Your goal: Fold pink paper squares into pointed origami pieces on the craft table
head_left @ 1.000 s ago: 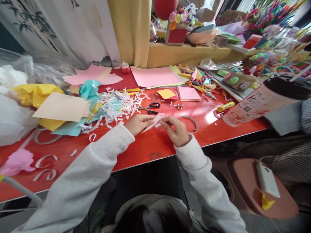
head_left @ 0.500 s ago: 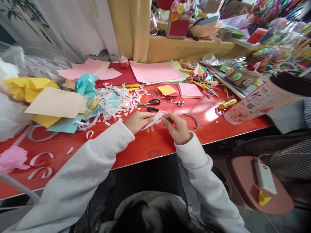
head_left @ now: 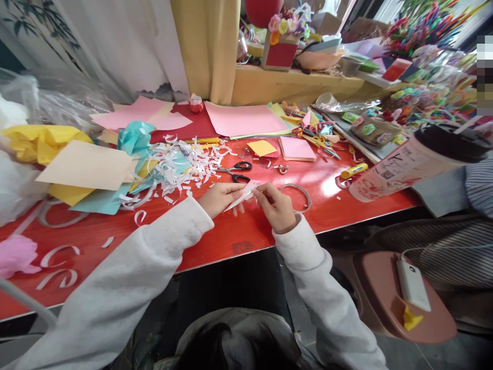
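Over the front of the red table, my left hand (head_left: 219, 199) grips a small pale pink piece of paper (head_left: 243, 196) between thumb and fingers. My right hand (head_left: 276, 205) is closed in a pinch at the paper's right end; a tiny white bit shows at its fingertips, too small to name surely. Black-handled scissors (head_left: 239, 167) lie just beyond the paper. A roll of tape (head_left: 304, 199) rests flat to the right of my right hand. Pink square paper (head_left: 296, 148) and a yellow square sheet (head_left: 262, 148) lie farther back.
A heap of white paper scraps (head_left: 181, 167) spreads left of the scissors. A large lidded cup (head_left: 400, 167) stands at the right beside a yellow tube (head_left: 354, 170). Crumpled tissue and plastic crowd the left. A power bank (head_left: 413, 284) sits on a pink stool (head_left: 435, 324). Another person's striped sleeve (head_left: 479, 190) shows at right.
The right hand's fingertips have drawn in to the paper's right end, and the white bit there shows less. The left hand keeps its grip. The whole view has shifted slightly.
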Motion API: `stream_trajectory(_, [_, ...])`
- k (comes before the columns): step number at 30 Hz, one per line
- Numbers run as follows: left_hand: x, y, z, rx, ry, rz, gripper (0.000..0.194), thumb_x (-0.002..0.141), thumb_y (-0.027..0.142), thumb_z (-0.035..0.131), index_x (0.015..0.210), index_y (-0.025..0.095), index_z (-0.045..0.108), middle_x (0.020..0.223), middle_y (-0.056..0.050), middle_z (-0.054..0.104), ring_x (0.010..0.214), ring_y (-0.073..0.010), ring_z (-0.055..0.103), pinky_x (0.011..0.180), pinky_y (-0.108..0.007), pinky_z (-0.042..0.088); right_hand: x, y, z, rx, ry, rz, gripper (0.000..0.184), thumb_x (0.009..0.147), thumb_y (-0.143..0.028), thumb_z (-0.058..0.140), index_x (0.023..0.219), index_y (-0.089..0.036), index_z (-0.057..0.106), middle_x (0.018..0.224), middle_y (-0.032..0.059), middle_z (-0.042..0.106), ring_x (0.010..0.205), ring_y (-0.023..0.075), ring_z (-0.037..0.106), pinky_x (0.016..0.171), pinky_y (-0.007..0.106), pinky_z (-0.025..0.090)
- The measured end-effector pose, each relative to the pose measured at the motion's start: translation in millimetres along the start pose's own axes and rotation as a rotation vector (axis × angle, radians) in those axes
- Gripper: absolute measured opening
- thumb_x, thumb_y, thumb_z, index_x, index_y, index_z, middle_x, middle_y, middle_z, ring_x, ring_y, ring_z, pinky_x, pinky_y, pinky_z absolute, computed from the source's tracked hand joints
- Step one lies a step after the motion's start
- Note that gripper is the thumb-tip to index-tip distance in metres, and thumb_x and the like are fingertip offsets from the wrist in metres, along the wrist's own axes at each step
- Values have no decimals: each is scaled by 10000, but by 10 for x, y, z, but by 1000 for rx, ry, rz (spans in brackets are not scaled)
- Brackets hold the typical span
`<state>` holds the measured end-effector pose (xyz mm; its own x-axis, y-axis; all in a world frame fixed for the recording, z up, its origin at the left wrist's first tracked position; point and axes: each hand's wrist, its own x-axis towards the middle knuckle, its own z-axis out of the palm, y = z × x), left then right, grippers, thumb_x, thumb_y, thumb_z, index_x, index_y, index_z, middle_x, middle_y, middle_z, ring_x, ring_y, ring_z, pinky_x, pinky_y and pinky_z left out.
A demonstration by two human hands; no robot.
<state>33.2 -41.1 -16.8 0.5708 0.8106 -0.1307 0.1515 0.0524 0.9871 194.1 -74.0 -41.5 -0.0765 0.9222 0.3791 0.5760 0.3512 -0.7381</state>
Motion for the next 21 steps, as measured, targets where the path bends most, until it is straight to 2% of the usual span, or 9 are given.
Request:
stream_trajectory(7, [-1, -48, 52, -112, -3, 29, 290, 803, 205, 407, 1066, 104, 477, 780, -45, 569, 402, -29, 388, 321, -149, 328, -2, 3, 12, -31, 23, 14, 189, 813, -334, 414, 768, -175, 508, 521, -36, 432, 440, 64, 372, 471, 197, 301])
stream_trajectory(18, [-2, -24, 106, -204, 23, -40, 249, 809, 170, 379, 1026, 116, 490, 765, -41, 525, 404, -16, 290, 323, -139, 222, 0, -10, 12, -117, 96, -7, 187, 782, -328, 460, 721, -169, 538, 496, -39, 427, 430, 60, 364, 460, 193, 293])
stream_trajectory(21, [-13, -5, 117, -229, 35, -61, 291, 808, 162, 387, 1081, 109, 475, 728, -31, 509, 405, -16, 295, 326, -141, 214, -5, -15, 17, -137, 105, 10, 191, 777, -335, 462, 716, -170, 537, 490, -38, 431, 425, 62, 369, 456, 196, 296])
